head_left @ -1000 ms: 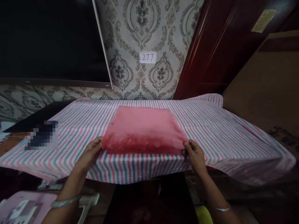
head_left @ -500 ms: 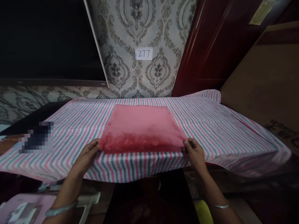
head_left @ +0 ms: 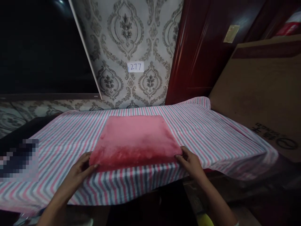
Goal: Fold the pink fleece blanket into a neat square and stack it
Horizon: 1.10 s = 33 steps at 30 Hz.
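Pink plush cloth (head_left: 136, 133) lies flat on striped tablecloth (head_left: 199, 131), forward of and between the hands — long axis left-right. Left hand (head_left: 77, 169) grasps near-left corner, right hand (head_left: 192, 162) near-right — neither nearer.

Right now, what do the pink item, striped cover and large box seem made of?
Pink item: probably plush fabric, soft-looking, its nap shading from pale pink to dark red.
Striped cover: likely thin matte fabric; it hangs in ripples at the front.
Large box: apparently cardboard, dull brown with dark printing.
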Tool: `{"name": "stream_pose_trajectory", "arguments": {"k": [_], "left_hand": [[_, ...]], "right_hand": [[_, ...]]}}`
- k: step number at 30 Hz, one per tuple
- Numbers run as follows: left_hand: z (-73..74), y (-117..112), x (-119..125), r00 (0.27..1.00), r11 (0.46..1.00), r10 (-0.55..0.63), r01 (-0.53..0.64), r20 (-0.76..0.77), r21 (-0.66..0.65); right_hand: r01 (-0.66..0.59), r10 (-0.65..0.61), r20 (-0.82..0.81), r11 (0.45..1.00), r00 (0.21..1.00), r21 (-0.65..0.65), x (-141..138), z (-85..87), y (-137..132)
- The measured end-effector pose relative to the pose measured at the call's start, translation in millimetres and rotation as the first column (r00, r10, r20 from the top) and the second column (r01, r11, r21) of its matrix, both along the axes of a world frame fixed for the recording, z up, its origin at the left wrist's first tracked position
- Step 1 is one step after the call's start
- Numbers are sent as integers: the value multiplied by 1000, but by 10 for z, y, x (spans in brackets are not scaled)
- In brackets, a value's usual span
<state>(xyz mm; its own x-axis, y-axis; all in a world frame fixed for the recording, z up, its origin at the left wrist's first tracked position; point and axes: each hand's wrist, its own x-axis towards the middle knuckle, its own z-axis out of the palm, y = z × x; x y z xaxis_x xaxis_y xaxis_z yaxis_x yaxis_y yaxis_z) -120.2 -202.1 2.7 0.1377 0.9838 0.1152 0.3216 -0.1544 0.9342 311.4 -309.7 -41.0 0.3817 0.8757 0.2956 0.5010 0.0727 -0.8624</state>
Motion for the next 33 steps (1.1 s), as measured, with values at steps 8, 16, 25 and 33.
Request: {"name": "stream_pose_trajectory", "arguments": {"k": [8, 16, 25, 33], "left_hand": [[487, 557, 374, 913, 991, 116, -131, 392, 9], [642, 1235, 970, 920, 980, 36, -108, 390, 165], [-192, 495, 259, 982, 981, 188, -188, 2, -38], [-123, 311, 448, 991, 992, 128, -128, 31, -2]], "right_hand": [[-57, 129, -482, 985, 867, 160, 102, 605, 728], [-112, 218, -423, 959, 880, 260, 136, 705, 1595], [29, -30, -15, 998, 999, -63, 228, -293, 518], [85, -79, 49, 986, 996, -141, 91, -270, 626]]}}
